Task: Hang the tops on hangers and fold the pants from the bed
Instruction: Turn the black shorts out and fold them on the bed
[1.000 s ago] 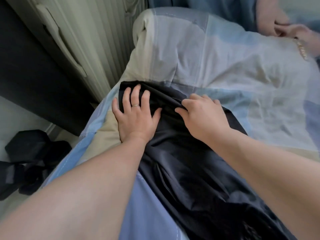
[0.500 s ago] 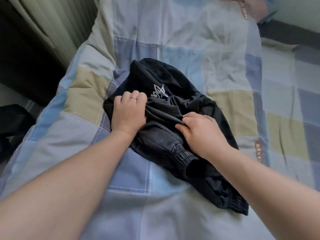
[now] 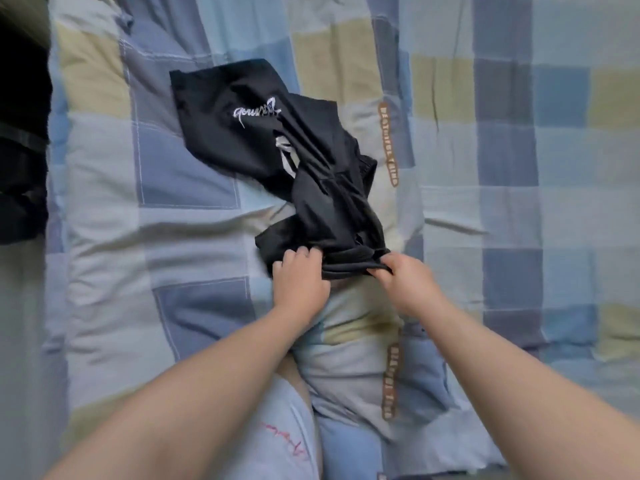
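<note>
The blue, grey and yellow checked quilt spreads under the black pants, which lie crumpled at its middle, where my left hand and right hand, side by side, each curl tight around the bunched near edge, the white script logo lying at the far end.

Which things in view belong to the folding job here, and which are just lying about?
In the job: black pants, gripped at the near edge by the left hand and the right hand.
Lying about: checked quilt underneath; dark bundle at the left edge, beside the bed.
</note>
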Demonstrator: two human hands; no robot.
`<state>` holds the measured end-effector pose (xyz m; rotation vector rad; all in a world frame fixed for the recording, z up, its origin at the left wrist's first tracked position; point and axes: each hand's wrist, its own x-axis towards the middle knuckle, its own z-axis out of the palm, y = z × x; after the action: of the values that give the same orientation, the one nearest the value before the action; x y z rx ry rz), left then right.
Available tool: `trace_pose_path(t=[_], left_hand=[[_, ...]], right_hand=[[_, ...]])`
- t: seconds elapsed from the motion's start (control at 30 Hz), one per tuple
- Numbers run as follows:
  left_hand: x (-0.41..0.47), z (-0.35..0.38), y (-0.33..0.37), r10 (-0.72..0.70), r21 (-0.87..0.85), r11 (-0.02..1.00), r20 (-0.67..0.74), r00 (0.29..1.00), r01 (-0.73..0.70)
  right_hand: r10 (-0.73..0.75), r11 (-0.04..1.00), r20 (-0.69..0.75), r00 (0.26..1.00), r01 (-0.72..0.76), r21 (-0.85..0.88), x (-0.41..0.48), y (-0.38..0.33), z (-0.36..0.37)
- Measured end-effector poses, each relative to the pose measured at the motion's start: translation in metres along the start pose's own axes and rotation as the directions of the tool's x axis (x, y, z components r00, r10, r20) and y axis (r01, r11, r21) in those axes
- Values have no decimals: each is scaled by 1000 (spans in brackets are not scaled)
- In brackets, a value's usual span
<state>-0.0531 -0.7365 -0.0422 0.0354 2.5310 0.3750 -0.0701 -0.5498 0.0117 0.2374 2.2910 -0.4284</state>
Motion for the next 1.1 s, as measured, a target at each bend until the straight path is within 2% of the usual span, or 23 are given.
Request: trace_pose_path(t=[0.1, 0.17, 0.33, 0.5, 0.63, 0.77, 1.0, 1.1], left_hand=[[-53, 25, 26, 86, -14, 996, 253, 964, -86], [-83, 40, 41, 112, -50, 994, 364, 925, -101], [-144, 74, 80, 113, 7, 991, 453, 884, -131], [-196, 88, 133, 84, 0, 995, 492, 867, -96], [-253, 73, 195, 66, 87, 991, 360, 931, -104], [-307, 35, 253, 11, 36, 999, 155, 988, -17], [-385, -31, 325, -18, -174, 985, -106, 994, 0], [-408, -66, 334, 12, -228, 972, -190, 982, -56]], right_hand=[[129, 988, 53, 990, -133, 82, -52, 45, 20], [170, 969, 74, 983, -180, 171, -83, 69, 36], [212, 877, 88, 973, -229, 423, -145, 125, 83], [232, 828, 68, 970, -234, 509, -209, 192, 107], [209, 809, -45, 977, -147, 568, -280, 242, 88], [144, 813, -187, 972, -9, 583, -356, 273, 44], [49, 805, -429, 902, 219, 552, -458, 291, -44], [-18, 780, -496, 868, 323, 536, -484, 289, -75]])
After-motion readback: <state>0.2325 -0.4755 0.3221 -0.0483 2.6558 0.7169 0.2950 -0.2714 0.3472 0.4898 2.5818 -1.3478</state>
